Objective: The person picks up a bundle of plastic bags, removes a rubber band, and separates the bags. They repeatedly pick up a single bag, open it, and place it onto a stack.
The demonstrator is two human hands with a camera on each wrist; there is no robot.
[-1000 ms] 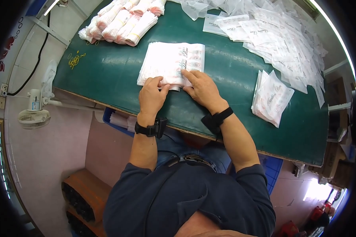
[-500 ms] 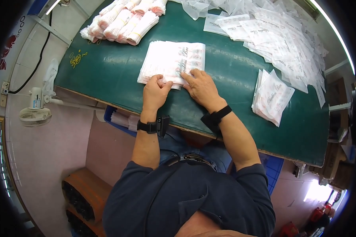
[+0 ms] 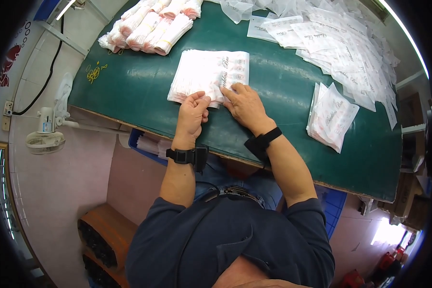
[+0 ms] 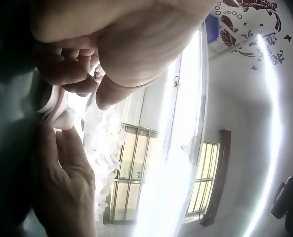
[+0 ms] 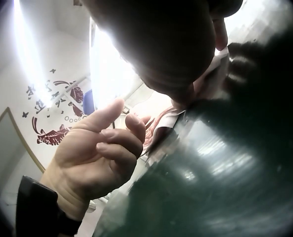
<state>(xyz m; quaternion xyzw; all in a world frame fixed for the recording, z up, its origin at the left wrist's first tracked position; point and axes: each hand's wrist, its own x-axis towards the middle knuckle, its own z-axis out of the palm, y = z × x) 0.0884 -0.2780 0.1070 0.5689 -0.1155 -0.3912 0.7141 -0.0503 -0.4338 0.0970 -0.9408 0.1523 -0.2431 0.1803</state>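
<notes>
A stack of white plastic bags (image 3: pixel 194 72) with pink print and black script lies on the green table in front of me. My right hand (image 3: pixel 248 108) presses its spread fingers on the stack's right part, with the thumb down at the near edge. At the near left edge is my left hand (image 3: pixel 192 115), turned partly palm up. In the right wrist view the left hand (image 5: pixel 99 155) has loosely bent fingers, with a gap between thumb and forefinger. A curved bag edge (image 4: pixel 57 106) shows between both hands in the left wrist view.
Banded bundles of bags (image 3: pixel 151 29) lie at the back left, near yellow rubber bands (image 3: pixel 95 73). A large heap of loose bags (image 3: pixel 341 53) spreads over the back right. A smaller pile (image 3: pixel 332 117) sits to the right. The table's edge (image 3: pixel 144 129) runs close before me.
My left hand has let go of the stack's near edge, drawn back slightly and rolled palm up. The right hand stays on the bags, its fingers barely shifted.
</notes>
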